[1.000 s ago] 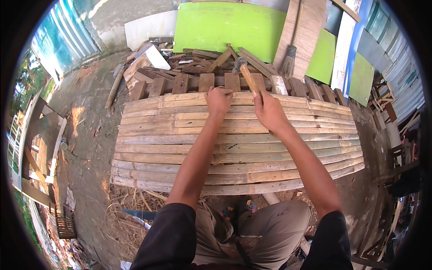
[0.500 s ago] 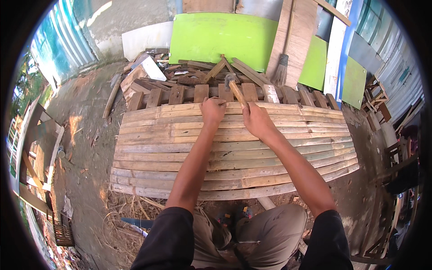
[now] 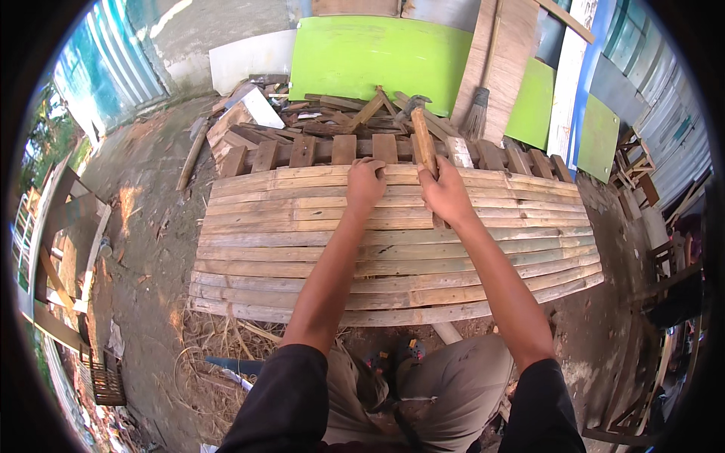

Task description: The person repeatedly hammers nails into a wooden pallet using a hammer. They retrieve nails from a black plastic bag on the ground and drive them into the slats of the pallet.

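A hammer (image 3: 424,137) with a wooden handle is gripped in my right hand (image 3: 445,192), its metal head raised above the far edge of a slatted bamboo panel (image 3: 408,260). The handle's butt end sticks out below my fist. My left hand (image 3: 367,183) rests on the panel's farthest slat, left of the hammer, with its fingers curled and pressed together. Anything between those fingertips is hidden or too small to make out. Short wooden plank ends (image 3: 343,149) stick out in a row beyond the bamboo.
Scrap wood (image 3: 325,113) lies piled behind the panel, before a leaning green board (image 3: 377,64). A broom (image 3: 477,113) leans against a brown board at the back right. Dry fibres (image 3: 219,362) and a blue-bladed object (image 3: 230,365) lie on the ground at lower left, near my legs.
My right hand has shifted right, and the hammer head has swung up and away from my left hand. The left hand has stayed at the far edge with its fingers turned slightly.
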Available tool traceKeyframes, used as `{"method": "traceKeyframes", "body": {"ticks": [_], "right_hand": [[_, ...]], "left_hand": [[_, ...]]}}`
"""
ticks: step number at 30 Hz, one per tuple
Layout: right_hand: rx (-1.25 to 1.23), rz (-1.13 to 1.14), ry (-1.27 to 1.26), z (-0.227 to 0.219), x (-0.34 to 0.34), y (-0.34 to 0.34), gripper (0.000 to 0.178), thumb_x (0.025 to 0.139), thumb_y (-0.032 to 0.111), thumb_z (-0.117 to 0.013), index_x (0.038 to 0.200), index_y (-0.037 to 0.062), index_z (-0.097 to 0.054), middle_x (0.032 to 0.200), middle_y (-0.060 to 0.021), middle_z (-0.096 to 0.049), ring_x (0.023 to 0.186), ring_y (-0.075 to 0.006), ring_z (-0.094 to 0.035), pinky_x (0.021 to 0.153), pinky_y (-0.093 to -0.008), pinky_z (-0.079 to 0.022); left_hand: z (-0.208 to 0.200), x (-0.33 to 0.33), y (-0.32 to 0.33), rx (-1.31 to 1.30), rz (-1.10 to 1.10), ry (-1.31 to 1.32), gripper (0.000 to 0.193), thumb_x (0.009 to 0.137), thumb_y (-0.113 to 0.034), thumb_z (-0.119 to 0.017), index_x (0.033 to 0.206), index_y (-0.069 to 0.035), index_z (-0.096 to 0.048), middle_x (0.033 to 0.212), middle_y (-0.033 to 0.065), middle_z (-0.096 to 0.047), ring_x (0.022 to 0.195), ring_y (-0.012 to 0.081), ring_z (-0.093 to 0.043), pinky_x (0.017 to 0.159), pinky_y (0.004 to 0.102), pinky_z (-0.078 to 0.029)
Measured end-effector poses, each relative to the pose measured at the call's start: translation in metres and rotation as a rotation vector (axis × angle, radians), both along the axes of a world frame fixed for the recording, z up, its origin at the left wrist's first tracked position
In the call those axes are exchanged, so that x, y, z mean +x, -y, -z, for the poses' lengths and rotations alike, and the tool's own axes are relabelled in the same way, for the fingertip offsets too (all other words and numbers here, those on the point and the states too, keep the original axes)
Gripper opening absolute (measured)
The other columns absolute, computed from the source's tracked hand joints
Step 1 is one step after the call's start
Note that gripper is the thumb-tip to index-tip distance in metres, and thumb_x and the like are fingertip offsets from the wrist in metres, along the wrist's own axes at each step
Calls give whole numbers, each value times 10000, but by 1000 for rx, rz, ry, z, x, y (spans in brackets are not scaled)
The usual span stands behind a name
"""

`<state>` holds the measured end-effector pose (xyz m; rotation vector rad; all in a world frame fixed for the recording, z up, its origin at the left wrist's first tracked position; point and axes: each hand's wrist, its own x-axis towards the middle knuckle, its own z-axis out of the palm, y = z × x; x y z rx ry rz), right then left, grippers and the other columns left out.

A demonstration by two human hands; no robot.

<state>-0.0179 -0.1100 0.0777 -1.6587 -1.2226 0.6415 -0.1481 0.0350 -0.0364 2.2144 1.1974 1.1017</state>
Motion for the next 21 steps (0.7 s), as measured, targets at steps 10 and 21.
{"method": "traceKeyframes", "body": {"ticks": [10,21], "right_hand": [[-79,-27,321,6,-3,18,407,1064,364,-481,1120,-28,-573,799,-284,-661,774,-477,-661,707,-531,-504],[26,-41,121,-46,3,0,431,1091,438,-442,1035,17,-518,617,-40,-481,408,-146,-467,397,-337,-405]], "left_hand": [[-11,-2,52,-42,-158,-425,621,1025,-324,-392,1553,3,-368,1642,143,-338,1540,282,-267,1273,485,-135],[-4,1,45,-30,-150,-436,644,1000,-325,-419,1540,23,-377,1631,164,-351,1539,289,-265,1273,475,-142]]}}
